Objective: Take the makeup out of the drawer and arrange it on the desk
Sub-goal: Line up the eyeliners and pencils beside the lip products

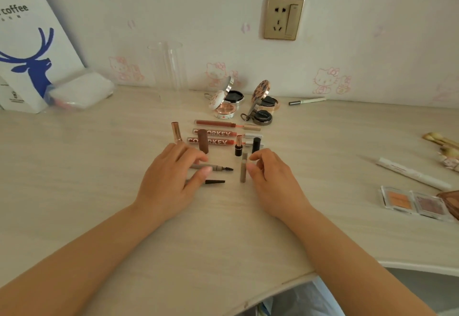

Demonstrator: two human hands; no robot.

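Note:
On the pale desk [99,166], my left hand [169,181] pinches a grey brow pencil [218,167] with a spoolie tip between thumb and fingers. A dark liner pencil [215,181] lies just below it, partly under my thumb. My right hand [273,181] pinches a slim grey tube [244,171] that points away from me. Behind the hands lie three lip gloss tubes [213,133] in a row, with a brown lipstick [203,141], a rose-gold lipstick [175,132], an open lipstick [238,145] and a black cap [256,145]. Two open compacts [223,106] [263,107] sit further back.
A coffee paper bag [27,55] and a plastic pack [82,89] stand at the back left, a clear vase [169,67] by the wall. At the right lie a white pen [412,174], two eyeshadow pans [400,200], brushes [442,142] and a thin pencil [308,100]. The desk's curved front edge [298,278] is near me.

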